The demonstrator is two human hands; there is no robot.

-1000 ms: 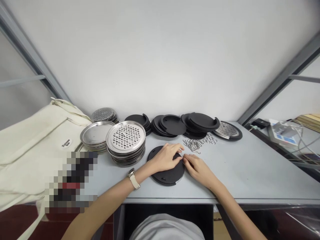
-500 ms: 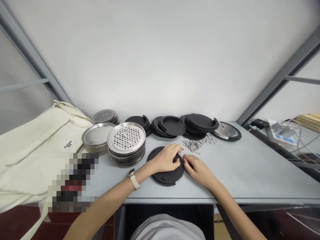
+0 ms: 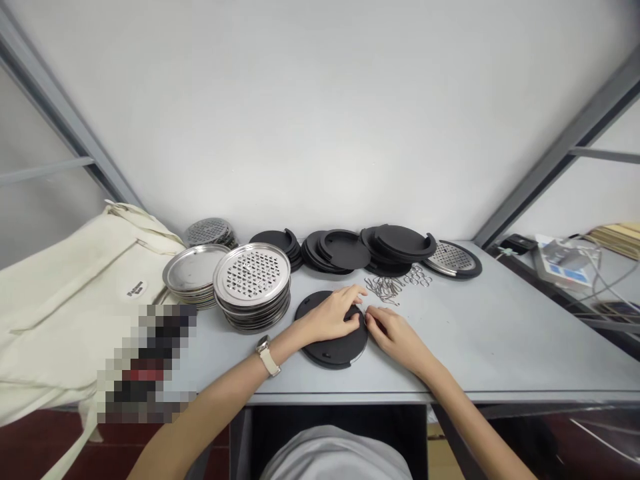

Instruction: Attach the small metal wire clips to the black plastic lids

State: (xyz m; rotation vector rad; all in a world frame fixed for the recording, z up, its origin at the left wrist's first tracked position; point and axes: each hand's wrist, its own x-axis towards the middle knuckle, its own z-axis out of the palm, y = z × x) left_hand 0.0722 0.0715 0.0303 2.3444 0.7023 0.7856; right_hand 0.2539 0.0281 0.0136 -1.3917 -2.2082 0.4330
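A round black disc (image 3: 325, 350) lies flat on the grey table in front of me, with a thin metal edge showing at its right side. My left hand (image 3: 337, 315) rests over the disc, fingers bent and thumb apart toward its right rim. Beside that rim, my right hand (image 3: 393, 333) has its thumb and curled fingers drawn together at the disc's edge. Whatever the right fingertips grip is too small to name. Small metal hooks (image 3: 384, 289) and metal rings (image 3: 418, 275) lie just behind my hands.
Perforated metal discs (image 3: 253, 277) are stacked at left, beside plain metal plates (image 3: 195, 270). Black discs (image 3: 345, 250) stand in piles along the wall. An assembled disc (image 3: 453, 259) lies at back right. A cream bag (image 3: 75, 293) covers the left end.
The view has shifted slightly. Both hands stay at the disc's right rim, with only small finger movements of the left hand.
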